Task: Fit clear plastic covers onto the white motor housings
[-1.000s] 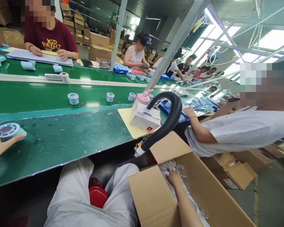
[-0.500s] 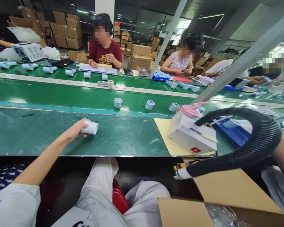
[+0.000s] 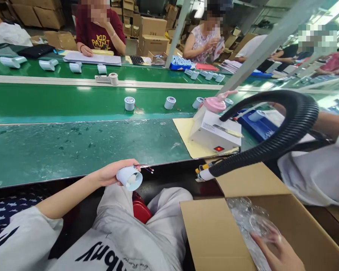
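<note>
The left hand [image 3: 109,174] has a closed grip on a pale round housing [image 3: 129,177] with loose wires, held over the lap just below the bench [image 3: 73,150] edge. The right hand [image 3: 277,253] lies in the carton [image 3: 214,233], fingers seemingly spread on clear plastic [image 3: 248,218], gripping nothing.

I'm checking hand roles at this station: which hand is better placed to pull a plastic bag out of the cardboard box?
Right, probably. The right hand is already inside the cardboard box, touching the clear plastic bags. The left hand is busy holding the small white cylinder over the lap.
</note>
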A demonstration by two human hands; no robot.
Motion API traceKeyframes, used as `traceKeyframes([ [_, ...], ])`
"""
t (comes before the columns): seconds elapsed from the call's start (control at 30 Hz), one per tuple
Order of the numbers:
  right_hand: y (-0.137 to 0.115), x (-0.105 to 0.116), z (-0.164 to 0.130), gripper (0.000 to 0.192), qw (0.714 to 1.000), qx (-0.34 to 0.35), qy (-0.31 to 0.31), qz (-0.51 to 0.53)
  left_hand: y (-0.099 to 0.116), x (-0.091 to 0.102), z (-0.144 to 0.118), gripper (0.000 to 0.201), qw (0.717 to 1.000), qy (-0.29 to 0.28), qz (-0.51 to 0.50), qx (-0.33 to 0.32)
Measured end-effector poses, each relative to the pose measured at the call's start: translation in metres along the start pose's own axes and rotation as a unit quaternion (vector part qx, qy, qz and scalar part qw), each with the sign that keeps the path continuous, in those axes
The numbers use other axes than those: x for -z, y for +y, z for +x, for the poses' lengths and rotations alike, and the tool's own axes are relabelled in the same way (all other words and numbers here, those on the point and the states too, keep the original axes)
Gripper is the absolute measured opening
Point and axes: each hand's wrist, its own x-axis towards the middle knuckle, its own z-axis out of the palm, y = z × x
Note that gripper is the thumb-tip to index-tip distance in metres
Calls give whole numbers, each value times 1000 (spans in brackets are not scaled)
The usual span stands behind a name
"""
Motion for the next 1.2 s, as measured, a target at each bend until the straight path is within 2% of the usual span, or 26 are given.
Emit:
traceKeyframes([
  [0.03, -24, 1, -4, 43, 999, 20, 2, 28, -3, -5, 3, 56, 1000, -7, 14, 2],
  [0.1, -78, -4, -15, 43, 987, 104, -20, 122, -8, -15, 10, 56, 999, -20, 50, -1],
  [0.17, -133, -15, -28, 31, 957, 185, -97, 200, -12, -22, 16, 55, 995, -34, 89, -1],
  [0.23, -177, -31, -39, 16, 926, 243, -149, 248, -16, -27, 19, 53, 990, -42, 131, 7],
  [0.33, -219, -56, -48, 36, 898, 320, -146, 265, -19, -31, 19, 46, 976, -39, 213, 19],
  [0.4, -236, -70, -50, 45, 905, 340, -113, 227, -20, -32, 16, 40, 961, -33, 275, -14],
  [0.5, -256, -85, -49, 53, 927, 339, -96, 129, -22, -37, 10, 30, 919, -29, 376, -117],
  [0.57, -266, -91, -48, 50, 928, 335, -132, 97, -25, -40, 7, 28, 888, -23, 433, -152],
  [0.63, -273, -91, -47, 34, 916, 323, -198, 131, -28, -42, 6, 25, 873, -12, 461, -160],
  [0.7, -276, -89, -47, 14, 899, 287, -255, 210, -31, -40, 8, 24, 873, -1, 454, -176],
  [0.77, -276, -85, -48, 5, 888, 228, -267, 297, -36, -36, 12, 38, 878, 4, 433, -203],
  [0.87, -274, -80, -47, 21, 876, 139, -245, 391, -44, -29, 20, 58, 874, -10, 421, -241],
  [1.03, -271, -77, -44, 28, 833, 29, -253, 491, -52, -26, 24, 62, 872, -62, 412, -256],
  [1.13, -270, -76, -41, 33, 799, -21, -266, 539, -52, -30, 21, 66, 889, -90, 381, -237],
  [1.2, -268, -75, -40, 32, 790, -8, -275, 548, -51, -33, 19, 68, 916, -95, 331, -208],
])
